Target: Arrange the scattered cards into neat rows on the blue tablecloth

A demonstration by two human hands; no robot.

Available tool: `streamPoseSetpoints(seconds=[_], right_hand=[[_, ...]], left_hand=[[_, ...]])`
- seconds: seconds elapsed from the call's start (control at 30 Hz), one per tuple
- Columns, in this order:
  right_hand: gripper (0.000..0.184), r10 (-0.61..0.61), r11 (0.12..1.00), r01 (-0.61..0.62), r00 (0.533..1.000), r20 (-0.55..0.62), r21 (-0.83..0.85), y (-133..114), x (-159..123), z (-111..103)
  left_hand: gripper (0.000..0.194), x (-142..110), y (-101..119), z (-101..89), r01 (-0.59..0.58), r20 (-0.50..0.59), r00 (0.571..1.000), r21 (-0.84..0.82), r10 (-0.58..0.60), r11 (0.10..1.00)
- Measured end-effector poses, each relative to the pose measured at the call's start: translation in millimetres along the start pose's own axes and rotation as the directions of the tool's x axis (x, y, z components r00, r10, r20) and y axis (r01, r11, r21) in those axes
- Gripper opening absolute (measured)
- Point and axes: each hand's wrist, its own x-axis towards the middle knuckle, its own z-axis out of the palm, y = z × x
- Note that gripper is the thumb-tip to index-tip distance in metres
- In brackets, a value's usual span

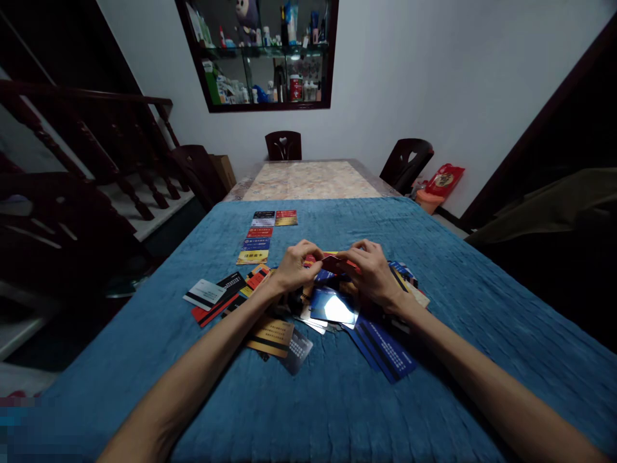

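Observation:
Between my two hands, a dark red card [332,263] is held just above a loose heap of plastic cards. My left hand [297,266] pinches its left end, and my right hand [375,272] grips its right end with bent fingers. Under them lies a glossy blue card [333,305] with a bright glare on it. Blue striped cards [385,347] fan out below my right wrist. Near my left forearm are a gold card [272,335], a grey card [297,352] and a pale silver card [205,294]. My hands hide part of the heap.
Farther left, several cards are laid out in rows, with a yellow card [252,257] nearest and a red-gold card [286,217] at the far right. A blue cloth [193,392] covers the near table. Chairs [283,146] stand around it.

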Motion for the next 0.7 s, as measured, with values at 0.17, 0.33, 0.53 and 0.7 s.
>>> streamPoseSetpoints(seconds=[0.17, 0.33, 0.53, 0.7], right_hand=[[0.019, 0.062, 0.996, -0.068, 0.993, 0.098, 0.052, 4, -8, 6], [0.021, 0.087, 0.992, -0.097, 0.988, 0.128, 0.076, 5, -9, 10], [0.020, 0.078, 0.994, -0.084, 0.993, 0.087, 0.065, 7, -10, 12], [0.024, 0.056, 0.998, -0.058, 0.994, 0.094, 0.020, 7, -9, 10]], left_hand=[[0.011, -3, -10, -5.9, 0.077, 0.056, 0.995, 0.071, -0.081, 0.994], [0.012, -4, -19, -7.9, 0.116, 0.097, 0.987, 0.134, -0.130, 0.984], [0.021, -6, -23, -7.8, 0.096, 0.099, 0.989, 0.109, -0.107, 0.989], [0.022, -6, -24, -8.0, 0.087, 0.090, 0.992, 0.083, -0.094, 0.993]])
